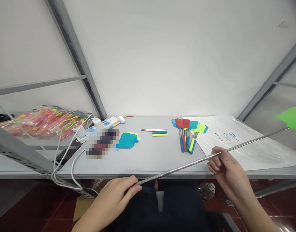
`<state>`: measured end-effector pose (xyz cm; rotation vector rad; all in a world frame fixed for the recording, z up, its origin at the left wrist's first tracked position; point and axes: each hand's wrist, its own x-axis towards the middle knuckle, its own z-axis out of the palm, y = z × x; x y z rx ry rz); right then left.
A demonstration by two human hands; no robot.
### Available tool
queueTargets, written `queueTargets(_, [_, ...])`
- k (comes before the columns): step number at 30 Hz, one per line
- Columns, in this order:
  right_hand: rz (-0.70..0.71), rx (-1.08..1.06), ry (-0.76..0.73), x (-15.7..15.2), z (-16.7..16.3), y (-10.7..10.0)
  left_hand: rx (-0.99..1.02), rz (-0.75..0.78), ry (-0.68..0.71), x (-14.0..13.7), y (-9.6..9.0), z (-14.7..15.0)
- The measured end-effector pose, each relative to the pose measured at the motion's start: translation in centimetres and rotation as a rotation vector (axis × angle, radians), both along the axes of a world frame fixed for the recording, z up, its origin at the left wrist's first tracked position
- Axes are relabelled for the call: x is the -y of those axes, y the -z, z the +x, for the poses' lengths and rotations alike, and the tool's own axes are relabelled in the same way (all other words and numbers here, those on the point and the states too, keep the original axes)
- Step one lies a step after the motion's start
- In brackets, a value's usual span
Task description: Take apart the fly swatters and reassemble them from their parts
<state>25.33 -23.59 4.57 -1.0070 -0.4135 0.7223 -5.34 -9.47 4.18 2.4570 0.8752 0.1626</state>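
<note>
A fly swatter with a long, drawn-out metal rod [179,168] slants across in front of me, rising to the right. Its bright green head [292,118] is cut off by the right edge of the view. My left hand [114,196] is closed round the rod's lower end, which its fingers partly hide. Farther up the rod, my right hand [226,169] pinches it between thumb and fingers. Beyond the rod, several finished-looking fly swatters [186,137] with coloured heads and grips lie fanned out on the table.
On the grey table [157,158] lie loose swatter heads [128,140], metal rods [154,130] and coloured grips [159,133]. A power strip [110,122] with white cables is at left. Bagged colourful items [46,124] fill the left shelf. A white sheet [237,145] covers the right side.
</note>
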Motion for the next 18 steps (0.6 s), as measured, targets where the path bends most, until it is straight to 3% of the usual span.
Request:
queueTargets(7, [-0.046,0.092,-0.273,-1.5,-6.0,2.5,0.079,0.079,0.053,2.4,-0.1,2.6])
queueTargets(14, [0.009,0.124,-0.097,-0.5,-3.5,0.7,0.224,-0.086,-0.082,1.1,0.1,0.2])
queueTargets(18, [0.023,0.054,-0.141,-0.5,-3.2,0.4,0.369,-0.114,-0.165,1.0,0.5,-0.2])
